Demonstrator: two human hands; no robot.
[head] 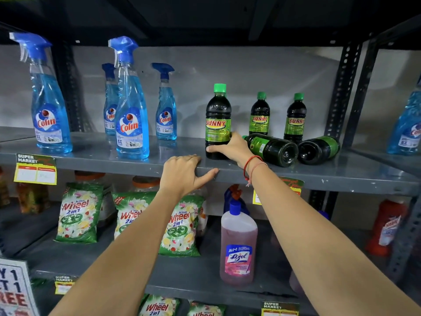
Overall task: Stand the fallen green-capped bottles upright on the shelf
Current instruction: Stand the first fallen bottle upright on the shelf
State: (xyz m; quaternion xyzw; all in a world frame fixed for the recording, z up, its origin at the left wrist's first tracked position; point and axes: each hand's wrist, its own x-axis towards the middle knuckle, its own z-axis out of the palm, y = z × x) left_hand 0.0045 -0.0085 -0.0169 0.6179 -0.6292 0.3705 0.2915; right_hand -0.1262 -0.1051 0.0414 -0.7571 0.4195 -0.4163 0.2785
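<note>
A person's right hand [230,147] grips the lower body of an upright green-capped Sunny bottle [217,120] standing near the front edge of the grey metal shelf [341,176]. The left hand [182,172] holds nothing, its fingers draped over the shelf's front lip. Two more Sunny bottles [259,115] [295,118] stand at the back; two others [272,148] [319,149] lie on their sides beside the wrist. Blue Colin spray bottles [131,119] line the left.

Both arms reach up and forward. The left hand [183,171] lies flat, fingers [192,158] spread a little. The right hand [232,148] is curled tight in a grip.
</note>
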